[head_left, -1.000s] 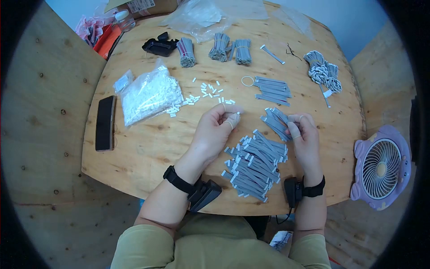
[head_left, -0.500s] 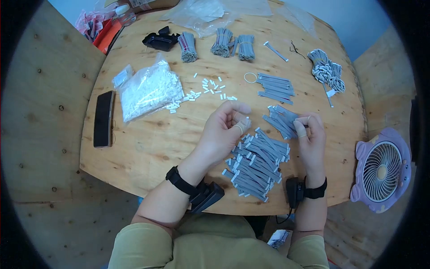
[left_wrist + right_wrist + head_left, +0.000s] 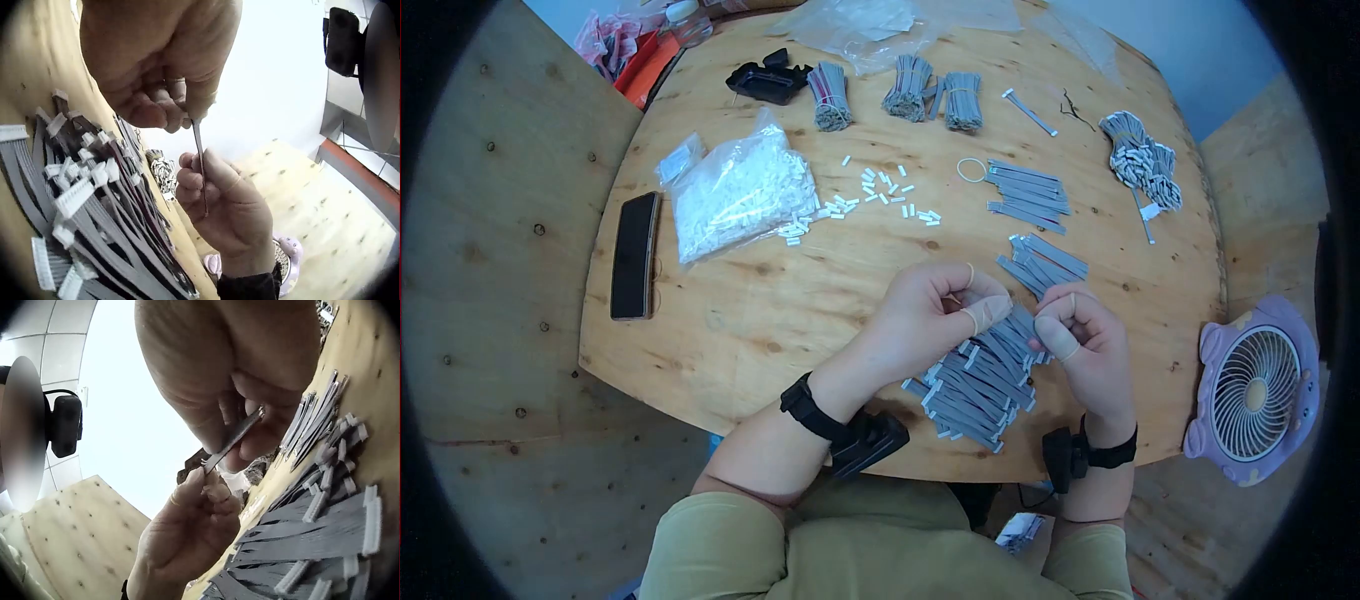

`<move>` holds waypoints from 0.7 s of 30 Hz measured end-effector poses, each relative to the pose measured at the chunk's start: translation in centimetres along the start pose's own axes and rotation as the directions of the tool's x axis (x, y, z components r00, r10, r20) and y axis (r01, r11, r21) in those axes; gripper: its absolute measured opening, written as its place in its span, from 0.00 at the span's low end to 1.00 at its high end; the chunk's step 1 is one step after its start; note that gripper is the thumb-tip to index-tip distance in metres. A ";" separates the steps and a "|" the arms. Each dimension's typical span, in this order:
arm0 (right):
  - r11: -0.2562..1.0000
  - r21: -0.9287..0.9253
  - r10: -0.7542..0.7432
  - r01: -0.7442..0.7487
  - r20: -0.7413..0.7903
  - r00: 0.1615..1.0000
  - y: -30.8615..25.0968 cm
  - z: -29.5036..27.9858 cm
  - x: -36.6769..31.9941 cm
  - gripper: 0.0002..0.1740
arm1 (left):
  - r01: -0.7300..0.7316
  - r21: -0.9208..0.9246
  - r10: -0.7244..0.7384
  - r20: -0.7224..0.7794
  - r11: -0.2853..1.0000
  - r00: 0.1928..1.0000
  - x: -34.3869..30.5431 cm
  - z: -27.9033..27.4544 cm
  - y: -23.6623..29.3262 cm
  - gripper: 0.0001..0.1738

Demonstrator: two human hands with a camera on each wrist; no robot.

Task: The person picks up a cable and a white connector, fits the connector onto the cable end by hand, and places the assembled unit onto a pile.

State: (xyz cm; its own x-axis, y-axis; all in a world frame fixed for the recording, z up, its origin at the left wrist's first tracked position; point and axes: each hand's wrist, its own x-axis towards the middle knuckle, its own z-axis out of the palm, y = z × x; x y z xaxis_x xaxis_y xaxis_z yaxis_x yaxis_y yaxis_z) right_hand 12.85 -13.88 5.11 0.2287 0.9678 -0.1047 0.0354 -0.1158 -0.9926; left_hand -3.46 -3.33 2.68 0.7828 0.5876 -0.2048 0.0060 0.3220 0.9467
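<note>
Above a pile of grey ribbon cables with white end connectors [image 3: 975,385], the two hands are close together. One short grey cable [image 3: 199,145] runs between them in the left wrist view. The left hand [image 3: 935,318] pinches one end between thumb and fingers; the right hand [image 3: 1090,345] pinches it nearer the other end. In the right wrist view the same cable [image 3: 236,434] sticks out past the right hand's thumb [image 3: 219,381]. Whether a white connector is in the left fingers cannot be told. A smaller cable group [image 3: 1045,262] lies just beyond the right hand.
Further back lie flat cables [image 3: 1028,195], loose white connectors [image 3: 885,187], a bag of connectors [image 3: 740,200] and bundled cables [image 3: 830,98]. A phone [image 3: 635,258] is at the left, a black holder [image 3: 768,82] behind, and a purple fan [image 3: 1255,395] at the right.
The left hand has moved right and toward the body, over the pile. The right hand has come away from the smaller group toward the left hand, with a cable in its fingers.
</note>
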 end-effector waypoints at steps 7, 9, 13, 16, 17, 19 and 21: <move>0.999 -0.054 -0.002 0.008 0.122 0.992 -0.2 0.7 -0.5 0.04 | -0.096 0.034 0.093 0.085 0.995 0.992 -0.4 0.5 -0.1 0.08; 0.997 0.037 0.069 -0.073 0.103 0.992 -0.1 0.8 -0.5 0.03 | -0.119 -0.032 0.122 0.118 0.992 0.986 -0.6 0.9 0.2 0.07; 0.973 0.080 0.202 -0.215 0.145 0.969 -0.7 0.4 -0.4 0.03 | -0.045 -0.031 0.048 0.107 0.999 0.993 -0.5 0.9 0.2 0.07; 0.975 0.080 0.197 -0.207 0.112 0.974 -0.8 0.7 -0.5 0.03 | -0.008 -0.110 0.020 0.112 0.994 0.993 -0.3 0.8 -0.1 0.07; 0.973 0.092 0.203 -0.213 0.114 0.973 -0.8 0.7 -0.5 0.03 | 0.003 -0.121 0.011 0.118 0.993 0.993 -0.4 0.8 0.1 0.07; 0.967 0.115 0.214 -0.227 0.116 0.970 -0.7 0.6 -0.5 0.04 | 0.024 -0.130 -0.008 0.122 0.991 0.993 -0.4 0.8 0.4 0.08; 0.961 0.157 0.211 -0.226 0.105 0.972 -0.8 0.8 -0.5 0.04 | 0.044 -0.125 -0.029 0.118 0.991 0.993 -0.5 0.8 0.6 0.08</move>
State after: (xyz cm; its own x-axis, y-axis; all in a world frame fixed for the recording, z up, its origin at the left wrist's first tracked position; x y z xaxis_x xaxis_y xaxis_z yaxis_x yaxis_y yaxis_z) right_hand 11.95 -14.14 5.87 0.1279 0.9395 -0.3177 -0.1707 -0.2947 -0.9402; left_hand -3.34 -3.97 3.56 0.8502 0.4864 -0.2014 -0.0376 0.4376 0.8984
